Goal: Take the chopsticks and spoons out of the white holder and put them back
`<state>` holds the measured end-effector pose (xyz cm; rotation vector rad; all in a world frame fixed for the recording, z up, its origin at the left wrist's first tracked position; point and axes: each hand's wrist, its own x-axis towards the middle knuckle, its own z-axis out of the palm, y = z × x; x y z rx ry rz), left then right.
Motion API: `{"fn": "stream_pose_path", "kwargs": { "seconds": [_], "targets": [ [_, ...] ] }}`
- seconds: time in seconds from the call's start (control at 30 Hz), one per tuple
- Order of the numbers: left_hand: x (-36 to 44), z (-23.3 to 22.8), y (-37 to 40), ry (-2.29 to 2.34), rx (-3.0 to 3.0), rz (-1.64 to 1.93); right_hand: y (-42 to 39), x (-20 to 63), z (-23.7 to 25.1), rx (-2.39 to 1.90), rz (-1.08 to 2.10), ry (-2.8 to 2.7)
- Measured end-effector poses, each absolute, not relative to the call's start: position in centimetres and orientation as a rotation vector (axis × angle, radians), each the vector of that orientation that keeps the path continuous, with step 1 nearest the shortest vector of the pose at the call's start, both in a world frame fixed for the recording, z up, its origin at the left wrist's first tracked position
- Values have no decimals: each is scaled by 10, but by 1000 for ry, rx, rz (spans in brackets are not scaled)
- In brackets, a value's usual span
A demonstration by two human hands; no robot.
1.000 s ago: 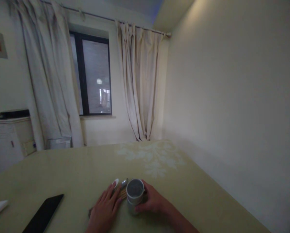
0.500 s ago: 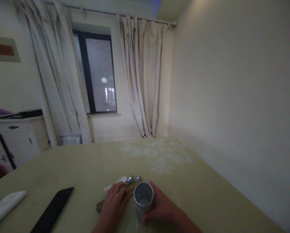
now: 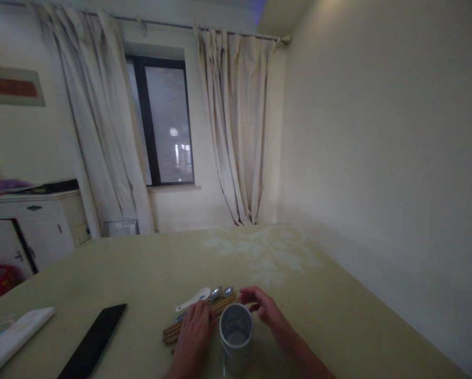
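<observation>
Chopsticks (image 3: 198,318) lie in a bundle on the big table (image 3: 141,273), next to two metal spoons (image 3: 220,291) and a white spoon (image 3: 194,299). A round metal cup (image 3: 236,337) stands upright just beside them, and I cannot see anything standing in it. So the sticks and spoons are all out on the table, none in the cup. The left hand (image 3: 192,339) rests flat on the chopsticks, fingers loose. The right hand (image 3: 265,308) is open and reaches over to the far tip of the bundle, not holding the cup. A black flat thing (image 3: 94,342) and a white cloth (image 3: 17,334) lie to the left. Behind are pale curtains (image 3: 236,131), a dark window (image 3: 160,121) and a white cabinet (image 3: 26,226).
</observation>
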<state>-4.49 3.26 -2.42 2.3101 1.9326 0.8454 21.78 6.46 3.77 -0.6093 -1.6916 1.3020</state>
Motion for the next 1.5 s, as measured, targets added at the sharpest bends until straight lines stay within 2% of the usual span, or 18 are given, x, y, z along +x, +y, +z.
{"fn": "stream_pose_path", "kwargs": {
  "seconds": [0.17,0.33,0.5,0.6,0.7,0.77,0.87,0.97,1.17,1.37,1.5],
  "targets": [
    [-44,5,31,1930,1885,1142,63,210,40,-872,1061,-1517],
    [-29,64,26,1617,1602,1541,60,193,94,-927,882,-1518],
    [-4,139,18,1275,1757,1474,48,177,170,-698,866,-1614],
    [-6,162,19,1202,1804,1424,42,185,195,-695,766,-1598],
    [-20,159,33,1339,1949,1216,42,209,205,-751,692,-1599],
    [-29,145,46,1471,2092,882,45,225,208,-801,694,-1655],
    [-33,115,60,1639,2199,392,50,237,210,-862,780,-1797],
    [-29,93,66,1779,2207,152,55,231,204,-906,882,-1967],
    [-25,94,61,1798,2208,52,68,203,176,-1005,928,-2207],
    [-21,100,57,1875,2292,-44,69,198,174,-1099,748,-2207],
    [-37,109,62,1911,2210,153,65,202,182,-1100,667,-2152]
  ]
}}
